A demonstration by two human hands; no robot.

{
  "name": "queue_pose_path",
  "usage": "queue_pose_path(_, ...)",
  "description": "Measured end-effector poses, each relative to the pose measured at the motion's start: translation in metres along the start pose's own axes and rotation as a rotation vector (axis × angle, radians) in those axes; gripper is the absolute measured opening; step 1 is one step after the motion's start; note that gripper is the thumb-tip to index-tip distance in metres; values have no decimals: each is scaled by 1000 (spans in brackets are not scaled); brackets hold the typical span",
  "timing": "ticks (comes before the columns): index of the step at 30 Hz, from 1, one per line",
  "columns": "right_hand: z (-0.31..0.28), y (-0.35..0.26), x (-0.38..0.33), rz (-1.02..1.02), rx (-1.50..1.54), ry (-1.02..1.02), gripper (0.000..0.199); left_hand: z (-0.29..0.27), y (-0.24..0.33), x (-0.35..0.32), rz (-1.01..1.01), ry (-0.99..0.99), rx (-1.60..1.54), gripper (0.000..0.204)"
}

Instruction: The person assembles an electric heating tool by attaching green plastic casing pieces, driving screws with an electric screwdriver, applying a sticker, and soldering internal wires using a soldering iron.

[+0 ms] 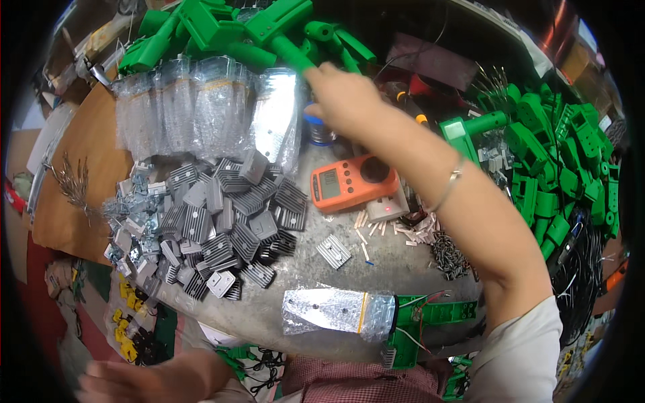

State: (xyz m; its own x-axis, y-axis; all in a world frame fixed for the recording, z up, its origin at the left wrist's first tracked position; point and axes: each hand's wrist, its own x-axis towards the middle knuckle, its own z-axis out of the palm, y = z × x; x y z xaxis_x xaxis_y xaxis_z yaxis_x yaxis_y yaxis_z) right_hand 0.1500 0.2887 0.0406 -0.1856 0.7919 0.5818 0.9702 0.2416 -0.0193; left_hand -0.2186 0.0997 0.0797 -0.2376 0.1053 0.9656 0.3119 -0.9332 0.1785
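My right hand (346,97) stretches to the far middle, its fingers closed on the handle end of a green plastic housing (285,27) at the edge of a heap of such housings. My left hand (144,379) is low at the left, off the table's near edge, its fingers smeared by motion; I see nothing in it. On the near side of the table lies an open green housing (410,329) with thin wires. Against it rests a metal plate in bubble wrap (322,312), with a yellow band round it.
An orange meter (353,185) lies mid-table, near a blue-topped spool (319,131). Grey finned heat sinks (235,211) are heaped to the left, below bubble-wrapped plates (218,101). Small screws (450,258) and pale sticks (416,232) lie right of centre. More green housings (554,158) fill the right side.
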Motion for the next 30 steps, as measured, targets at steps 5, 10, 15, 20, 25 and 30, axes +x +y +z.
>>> queue_pose_path(5, -99, 42, -9, 147, 216, 472, 19, 102, 57, -62, -192, -1142, -385, 29)
queue_pose_path(10, -93, 121, -85, 364, 87, -95, 31, 129, 80, -103, -603, -1465, -616, 17)
queue_pose_path(15, -50, 95, -105, 247, 366, -185, 54, 149, 64, -113, -676, -1193, -838, 29)
queue_pose_path(20, -64, 103, -113, 54, 297, 280, 27, 158, 67, -108, -438, -1190, -699, 29)
queue_pose_path(25, -173, 26, -128, 177, 531, 516, 12, 163, 69, -100, -281, -1072, -307, 34)
queue_pose_path(30, -242, 6, -194, 610, 347, 292, 32, 181, 64, -112, -323, -1024, -250, 29)
